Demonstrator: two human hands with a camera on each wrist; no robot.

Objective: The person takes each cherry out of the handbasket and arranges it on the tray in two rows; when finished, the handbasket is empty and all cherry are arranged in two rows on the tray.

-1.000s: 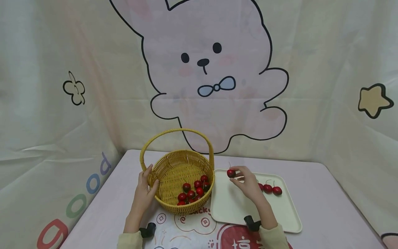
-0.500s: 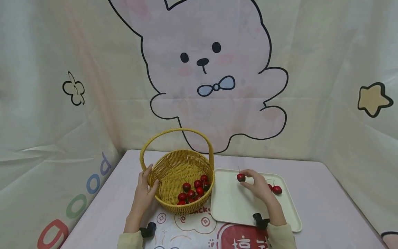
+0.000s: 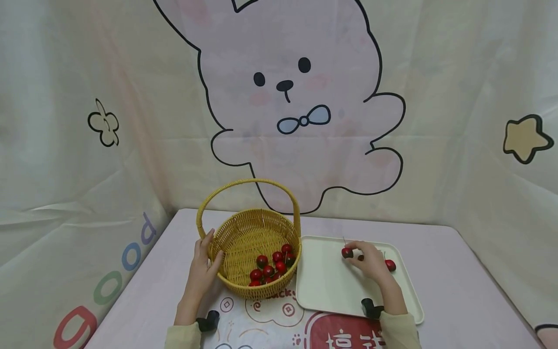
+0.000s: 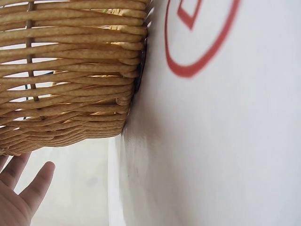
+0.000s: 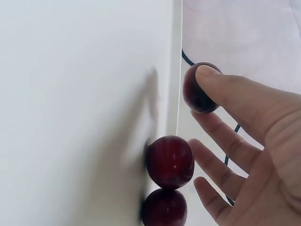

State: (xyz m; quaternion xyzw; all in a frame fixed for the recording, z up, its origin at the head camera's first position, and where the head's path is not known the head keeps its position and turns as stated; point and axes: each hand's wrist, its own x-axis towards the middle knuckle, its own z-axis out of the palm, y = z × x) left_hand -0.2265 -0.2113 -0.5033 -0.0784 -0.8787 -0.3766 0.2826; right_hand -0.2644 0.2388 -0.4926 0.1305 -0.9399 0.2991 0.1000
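My right hand (image 3: 370,261) pinches a dark red cherry (image 3: 347,252) between thumb and fingertips above the white tray (image 3: 322,286). In the right wrist view my thumb presses the held cherry (image 5: 190,89). Below it, two cherries, an upper one (image 5: 170,162) and a lower one (image 5: 164,212), touch each other on the tray. My left hand (image 3: 202,269) holds the left rim of the yellow woven basket (image 3: 235,286), thumb over the rim. Its fingers meet the basket wall (image 4: 70,94) in the left wrist view; the thumb is hidden there. Several red cherries (image 3: 268,271) lie inside the basket, towards its right.
The basket's tall arched handle (image 3: 248,182) rises above it. The tray stands just right of the basket, with a cherry (image 3: 390,265) near its right side. A printed mat (image 3: 261,334) lies in front on the pale table (image 3: 453,291). A patterned cloth backdrop (image 3: 436,145) hangs behind.
My right hand has moved rightward and slightly nearer over the tray with the cherry, covering more of the tray's cherries from the head camera. The left hand and basket have stayed in place.
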